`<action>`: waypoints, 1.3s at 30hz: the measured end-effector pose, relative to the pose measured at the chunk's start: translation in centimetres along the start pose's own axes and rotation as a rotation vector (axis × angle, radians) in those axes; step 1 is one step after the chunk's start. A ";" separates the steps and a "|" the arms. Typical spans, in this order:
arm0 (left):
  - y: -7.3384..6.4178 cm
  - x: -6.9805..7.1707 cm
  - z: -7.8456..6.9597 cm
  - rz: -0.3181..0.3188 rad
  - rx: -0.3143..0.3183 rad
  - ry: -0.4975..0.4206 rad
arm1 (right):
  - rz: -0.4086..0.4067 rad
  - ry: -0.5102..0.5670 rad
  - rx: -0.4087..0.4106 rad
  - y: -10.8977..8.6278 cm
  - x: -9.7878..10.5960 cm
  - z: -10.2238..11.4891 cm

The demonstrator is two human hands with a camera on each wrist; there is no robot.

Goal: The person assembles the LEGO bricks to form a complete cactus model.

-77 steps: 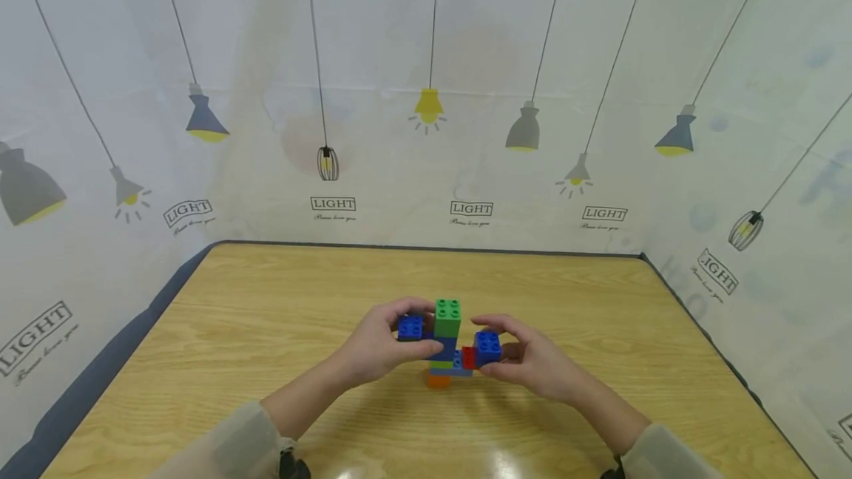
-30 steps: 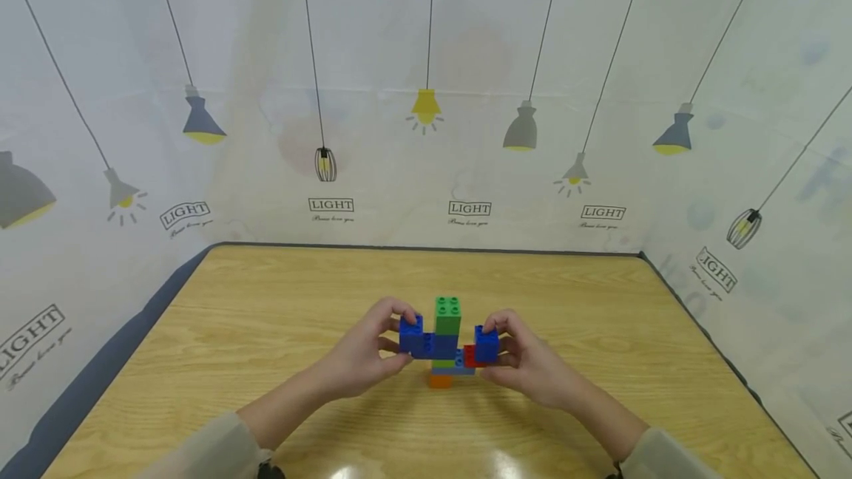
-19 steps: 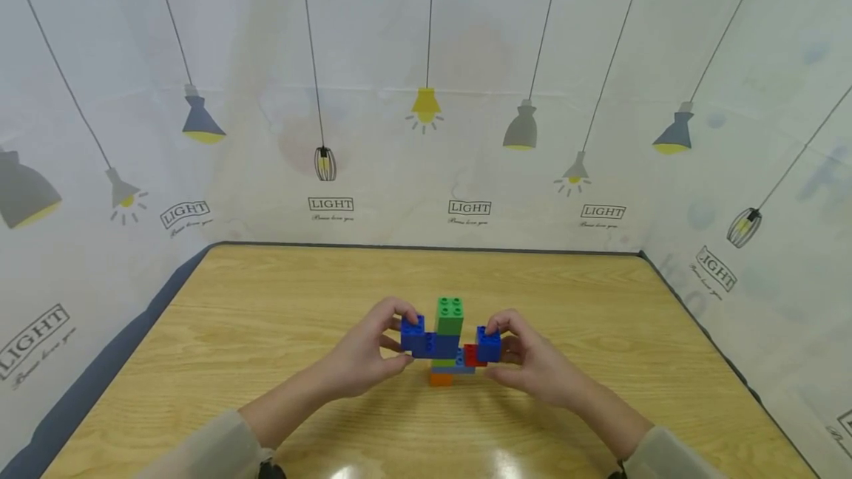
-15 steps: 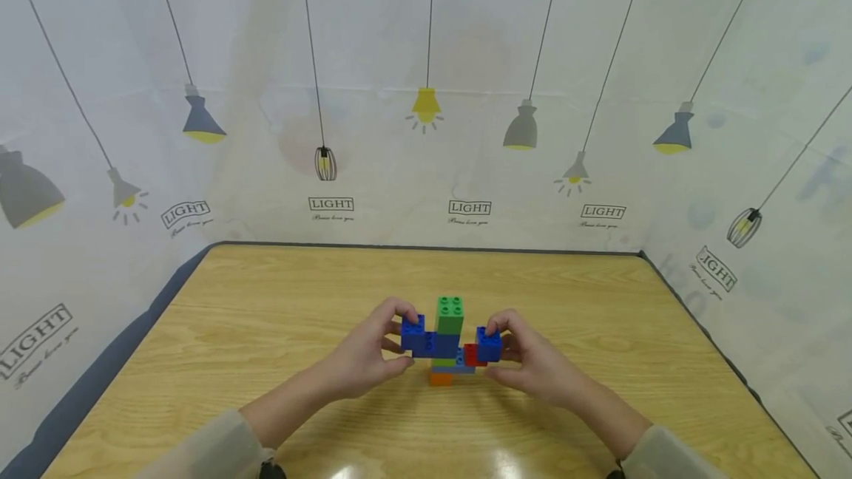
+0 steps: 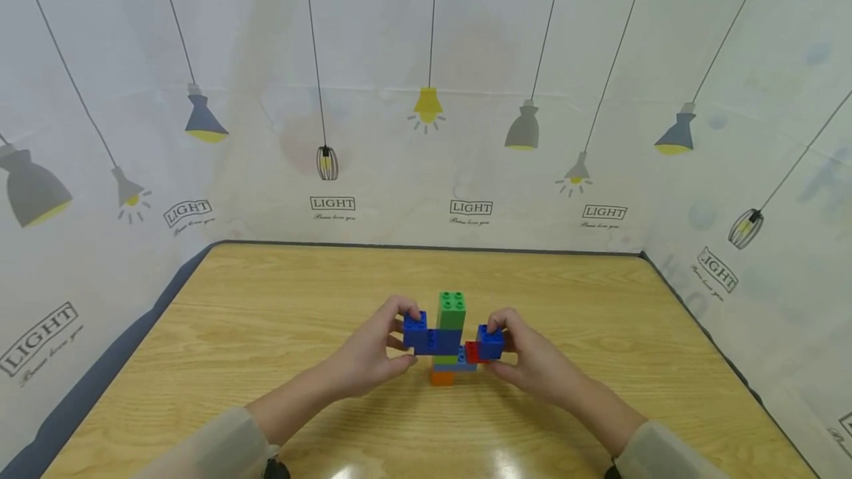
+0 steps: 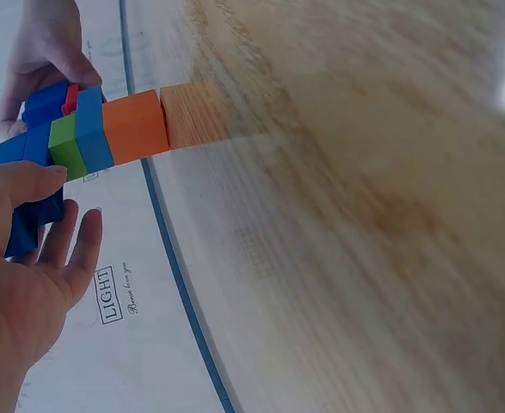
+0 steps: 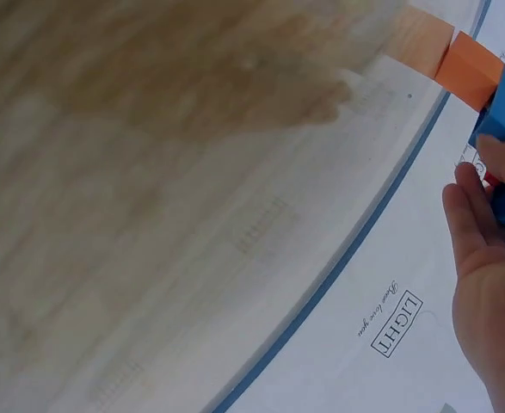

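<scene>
A small tower of toy building bricks stands at the middle of the table in the head view. An orange brick [image 5: 442,377] is its base, touching the tabletop in the left wrist view. Above come a lighter blue brick [image 5: 466,367], a lime brick, a dark blue brick [image 5: 449,341] and a green brick [image 5: 452,310] on top. My left hand [image 5: 367,355] grips the raised blue brick [image 5: 416,330] at the left end, index finger on top, thumb below. With my right hand [image 5: 541,361] I pinch another blue brick [image 5: 490,343], which sits on a red brick [image 5: 472,352].
The wooden table [image 5: 299,279] has a dark edge along the back and sides. A pale printed curtain [image 5: 393,35] with lamp pictures hangs behind and at both sides. Glare spots show near the table's front.
My left hand has shifted from the tower's middle to the raised blue brick at the left end. My right index finger has come down onto the right blue brick. Lately both hands barely move.
</scene>
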State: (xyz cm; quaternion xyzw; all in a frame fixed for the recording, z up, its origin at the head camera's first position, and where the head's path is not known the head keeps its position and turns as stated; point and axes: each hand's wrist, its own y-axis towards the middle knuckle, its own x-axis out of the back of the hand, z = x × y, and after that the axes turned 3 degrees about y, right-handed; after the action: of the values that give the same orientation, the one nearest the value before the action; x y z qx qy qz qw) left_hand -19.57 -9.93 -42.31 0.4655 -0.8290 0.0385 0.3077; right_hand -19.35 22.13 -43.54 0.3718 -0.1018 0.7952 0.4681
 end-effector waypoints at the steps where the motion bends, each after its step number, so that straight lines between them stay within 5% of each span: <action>1: 0.1 0.0 0.0 -0.003 0.002 -0.002 | -0.008 -0.017 0.008 0.0 0.0 0.0; 8: 0.6 -0.2 0.5 -0.027 0.022 -0.030 | -0.031 -0.016 0.035 0.2 -0.3 -0.1; 16: 0.8 0.2 0.6 -0.059 0.107 -0.154 | -0.029 0.145 0.030 0.3 0.1 -0.3; 25: 1.0 0.8 0.1 -0.189 0.031 -0.010 | -0.156 0.096 0.132 0.3 0.6 0.0; 31: 1.0 0.8 -0.1 -0.216 0.035 -0.025 | -0.200 0.050 0.176 0.4 0.8 0.0; 39: 1.3 0.7 0.1 -0.223 0.062 -0.067 | -0.197 0.050 0.114 0.4 1.3 0.2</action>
State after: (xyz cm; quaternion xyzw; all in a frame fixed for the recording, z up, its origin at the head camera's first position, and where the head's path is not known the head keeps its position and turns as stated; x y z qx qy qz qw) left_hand -20.91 -9.82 -41.75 0.5652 -0.7802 0.0142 0.2677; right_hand -19.98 22.65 -42.47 0.3861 -0.0078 0.7587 0.5246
